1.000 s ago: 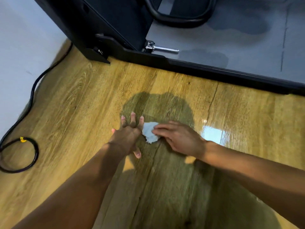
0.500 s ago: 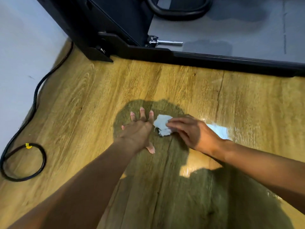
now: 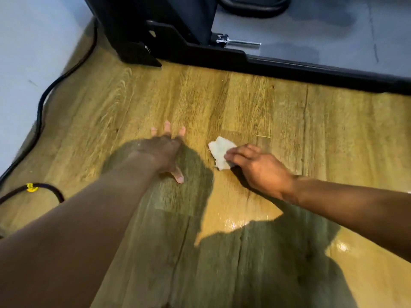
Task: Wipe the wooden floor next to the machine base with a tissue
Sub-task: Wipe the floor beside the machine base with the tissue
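The floor [image 3: 244, 103] is taking up most of the scene, its planks running away from the person toward the machine base [image 3: 289, 65], whose black edge is crossing the far side from left to right. A black cable [image 3: 42, 107] is lying along the wall on the left. The person is leaning over the floor with both arms stretched forward and the two hands set apart. The left hand [image 3: 164, 150] is resting flat on the planks with its fingers spread, holding nothing and, by judgement, serving as a prop. The right hand [image 3: 258, 167] is pressing the tissue [image 3: 219, 150] onto the floor with its fingers laid over the near right edge of it. The tissue is lying between the hands, touching the right one and clear of the left, so the right hand is the working hand. Its long axis is pointing roughly toward the base, which is standing well apart from it; the coming stroke is therefore likely needing to travel forward to that edge. A metal pin [image 3: 240, 42] is sticking out beyond the edge. Count: one floor, one base, one cable, two hands, one tissue, one pin.
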